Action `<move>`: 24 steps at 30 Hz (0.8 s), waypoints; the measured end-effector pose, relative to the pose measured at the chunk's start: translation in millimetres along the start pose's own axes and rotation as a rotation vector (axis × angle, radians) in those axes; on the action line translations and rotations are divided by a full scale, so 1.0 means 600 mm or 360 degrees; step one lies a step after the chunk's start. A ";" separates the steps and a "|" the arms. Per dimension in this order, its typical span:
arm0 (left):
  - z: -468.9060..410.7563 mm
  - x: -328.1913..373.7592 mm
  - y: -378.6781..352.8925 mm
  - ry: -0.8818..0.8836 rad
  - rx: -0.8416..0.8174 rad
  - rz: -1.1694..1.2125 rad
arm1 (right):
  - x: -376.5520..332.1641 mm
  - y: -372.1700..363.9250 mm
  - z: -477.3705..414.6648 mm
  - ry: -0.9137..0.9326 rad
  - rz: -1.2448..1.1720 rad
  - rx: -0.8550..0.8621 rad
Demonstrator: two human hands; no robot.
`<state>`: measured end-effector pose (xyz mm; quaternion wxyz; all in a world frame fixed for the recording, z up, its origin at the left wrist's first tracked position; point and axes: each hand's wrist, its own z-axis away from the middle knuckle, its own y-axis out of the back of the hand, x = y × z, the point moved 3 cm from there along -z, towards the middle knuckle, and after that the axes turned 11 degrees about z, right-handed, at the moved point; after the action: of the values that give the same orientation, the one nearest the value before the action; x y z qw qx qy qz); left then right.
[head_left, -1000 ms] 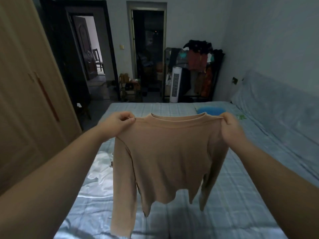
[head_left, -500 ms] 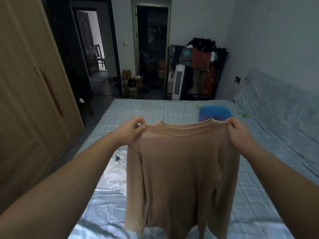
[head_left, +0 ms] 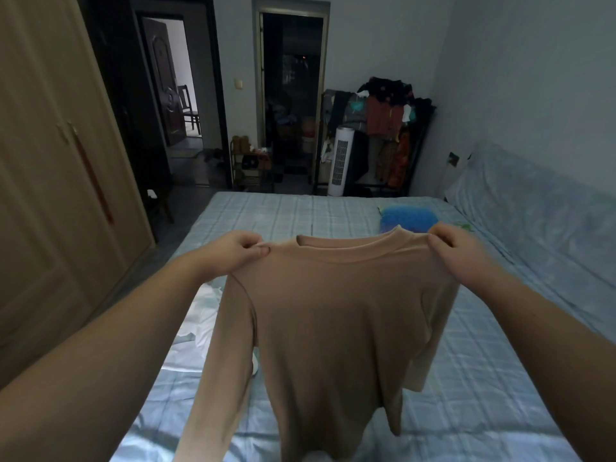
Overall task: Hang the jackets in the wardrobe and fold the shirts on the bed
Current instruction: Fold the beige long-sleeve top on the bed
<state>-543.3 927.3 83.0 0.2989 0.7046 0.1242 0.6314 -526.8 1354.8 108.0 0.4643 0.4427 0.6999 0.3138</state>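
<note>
A tan long-sleeved shirt [head_left: 333, 321] hangs in front of me over the bed [head_left: 286, 215], held up by its shoulders. My left hand [head_left: 233, 251] pinches the left shoulder seam and my right hand [head_left: 456, 251] grips the right shoulder. Both sleeves dangle down; the hem reaches the sheet near the frame's bottom edge. A white garment [head_left: 200, 321] lies crumpled on the bed's left side, partly hidden behind the shirt. The wardrobe [head_left: 56, 181] stands along the left wall with its doors closed.
A folded blue item [head_left: 408, 218] lies on the far right of the bed. A grey padded headboard [head_left: 540, 221] runs along the right wall. Beyond the bed stand a clothes rack [head_left: 386, 135], a white tower fan [head_left: 340, 161], a small shelf [head_left: 250, 165] and two open doorways.
The shirt has come down and closer to me, its hem now meeting the sheet. My hands stay on the shoulders, and my view has shifted slightly downward.
</note>
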 end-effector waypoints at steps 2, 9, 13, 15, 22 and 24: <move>-0.002 0.003 -0.002 -0.0054 0.0139 0.0183 | 0.000 0.006 0.000 -0.0036 -0.0027 0.0063; -0.017 0.036 -0.041 -0.0380 0.0611 -0.0016 | 0.021 0.018 0.035 -0.0072 0.0226 0.0578; -0.021 0.042 -0.054 -0.0380 0.0718 -0.0255 | 0.060 0.040 0.050 -0.0028 0.0559 0.0705; -0.027 0.055 -0.063 -0.0448 0.0656 -0.0132 | 0.079 0.061 0.053 0.0026 0.0677 0.0748; -0.095 0.118 -0.127 -0.0478 0.0128 0.0289 | 0.162 0.100 0.003 0.0084 0.0754 0.0626; -0.130 0.117 -0.156 -0.0317 -0.0139 0.0494 | 0.201 0.093 -0.028 0.0097 0.0729 0.0558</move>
<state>-587.6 1060.9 88.0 0.2391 0.7607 -0.0438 0.6019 -545.6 1487.1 116.7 0.2767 0.6531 0.6389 0.2979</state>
